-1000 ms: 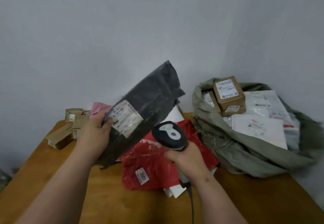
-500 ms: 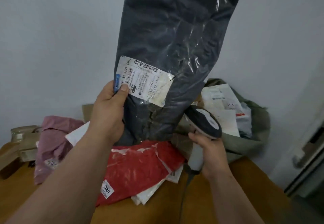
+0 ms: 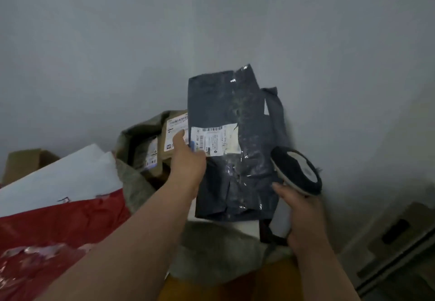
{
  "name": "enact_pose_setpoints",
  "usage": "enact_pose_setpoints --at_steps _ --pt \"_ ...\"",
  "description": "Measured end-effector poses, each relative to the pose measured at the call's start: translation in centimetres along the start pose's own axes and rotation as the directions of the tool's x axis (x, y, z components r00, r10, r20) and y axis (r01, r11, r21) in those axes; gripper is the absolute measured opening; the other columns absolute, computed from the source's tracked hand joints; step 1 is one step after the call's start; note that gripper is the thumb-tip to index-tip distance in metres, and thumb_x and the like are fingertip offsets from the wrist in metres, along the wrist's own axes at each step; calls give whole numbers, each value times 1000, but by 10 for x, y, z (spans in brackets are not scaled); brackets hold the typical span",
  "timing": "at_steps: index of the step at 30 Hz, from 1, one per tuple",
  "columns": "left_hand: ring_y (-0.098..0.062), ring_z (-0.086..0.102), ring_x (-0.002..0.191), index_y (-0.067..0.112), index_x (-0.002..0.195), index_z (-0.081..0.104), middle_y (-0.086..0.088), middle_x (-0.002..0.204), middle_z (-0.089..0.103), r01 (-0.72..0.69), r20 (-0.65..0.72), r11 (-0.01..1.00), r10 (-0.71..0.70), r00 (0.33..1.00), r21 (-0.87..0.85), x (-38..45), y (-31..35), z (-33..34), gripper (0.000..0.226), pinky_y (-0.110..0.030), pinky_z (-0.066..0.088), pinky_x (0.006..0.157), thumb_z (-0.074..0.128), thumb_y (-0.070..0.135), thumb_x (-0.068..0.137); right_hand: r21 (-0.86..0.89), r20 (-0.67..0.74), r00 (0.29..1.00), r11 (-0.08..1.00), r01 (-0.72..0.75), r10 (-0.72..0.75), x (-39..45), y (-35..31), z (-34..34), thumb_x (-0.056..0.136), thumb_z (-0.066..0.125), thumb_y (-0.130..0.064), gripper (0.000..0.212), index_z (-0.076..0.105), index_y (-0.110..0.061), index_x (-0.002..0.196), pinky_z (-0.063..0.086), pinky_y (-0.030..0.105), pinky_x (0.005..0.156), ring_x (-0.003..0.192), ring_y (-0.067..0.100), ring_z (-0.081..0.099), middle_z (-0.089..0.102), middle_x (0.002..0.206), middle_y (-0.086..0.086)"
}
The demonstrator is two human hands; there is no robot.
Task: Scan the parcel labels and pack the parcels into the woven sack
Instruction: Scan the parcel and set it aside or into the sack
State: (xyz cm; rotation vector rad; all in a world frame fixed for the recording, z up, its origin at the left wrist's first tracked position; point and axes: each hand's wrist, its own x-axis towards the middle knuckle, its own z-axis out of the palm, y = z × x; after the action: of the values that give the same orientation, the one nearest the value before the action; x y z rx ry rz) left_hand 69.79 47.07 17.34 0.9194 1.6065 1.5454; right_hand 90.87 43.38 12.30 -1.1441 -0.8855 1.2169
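Dark parcel (image 3: 231,145) stands upright over the woven sack (image 3: 211,249) mouth — left hand (image 3: 188,159) grip holding its left edge by the label (image 3: 215,142); right hand (image 3: 303,213) grips the scanner (image 3: 297,171) beside its right edge.

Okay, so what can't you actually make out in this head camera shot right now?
- Label text on the dark parcel: too small and blurred to read.
- Left hand fingers: hidden behind that parcel, so its grip is unclear.
- Sack contents: mostly covered by the parcel and the left arm.
- Scanner handle: hidden in the right hand.
- Red parcel: cut off by the left edge.
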Motion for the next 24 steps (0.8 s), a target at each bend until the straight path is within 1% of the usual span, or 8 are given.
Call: enact_pose_setpoints --at_steps 2,3,6,8,11,15,20,24 --pt "-18 51 121 39 152 25 2 140 46 -167 113 930 138 984 327 7 -23 10 72 -33 54 92 60 12 95 -50 27 997 996 -69 70 22 12 0 66 87 -27 40 78 -23 104 55 49 93 100 28 72 78 102 0" --pt "-27 38 135 40 152 25 -2 151 33 -233 198 817 148 969 528 9 -34 14 71 -41 43 107 63 22 94 -75 41 994 992 -99 102 32 18 2 72 86 -23 39 76 -21 109 56 50 93 101 29 71 78 104 1" --pt "-36 14 146 38 153 28 -5 161 18 -365 405 489 27 914 792 7 -54 24 68 -46 18 119 59 45 93 -128 36 986 979 -159 164 54 33 9 79 81 -15 40 71 -15 117 55 53 96 100 28 70 76 108 4" --pt "-34 10 148 37 154 27 -4 163 16 -403 470 433 -56 881 806 8 -60 29 70 -43 14 120 57 50 93 -147 33 982 973 -177 184 66 36 14 78 81 -15 41 71 -12 117 55 53 95 99 29 70 76 107 6" --pt "-30 9 151 33 156 25 -4 166 10 -385 479 464 -100 872 798 18 -61 30 73 -39 12 121 58 49 93 -165 49 980 969 -182 192 82 32 24 77 81 -18 44 70 -11 119 55 52 95 100 28 69 74 108 7" --pt "-31 19 146 34 153 34 -3 162 22 -369 416 463 1 909 806 21 -58 22 65 -38 19 119 59 44 94 -234 61 989 965 -120 138 88 24 30 75 83 -18 39 70 -17 112 53 48 98 102 23 67 73 108 1" --pt "-27 25 143 33 148 44 2 156 32 -316 334 557 72 940 768 7 -56 -2 57 -42 24 119 61 40 94 -391 -4 999 920 34 -39 58 8 36 47 77 -45 60 67 -30 103 50 52 99 114 26 62 67 122 0" --pt "-24 36 139 30 142 52 4 152 39 -311 312 645 116 943 698 -12 -54 -33 50 -45 32 115 64 34 93 -379 29 995 920 100 -96 26 -1 48 59 83 -32 35 62 -26 85 53 51 97 109 29 63 64 122 10"
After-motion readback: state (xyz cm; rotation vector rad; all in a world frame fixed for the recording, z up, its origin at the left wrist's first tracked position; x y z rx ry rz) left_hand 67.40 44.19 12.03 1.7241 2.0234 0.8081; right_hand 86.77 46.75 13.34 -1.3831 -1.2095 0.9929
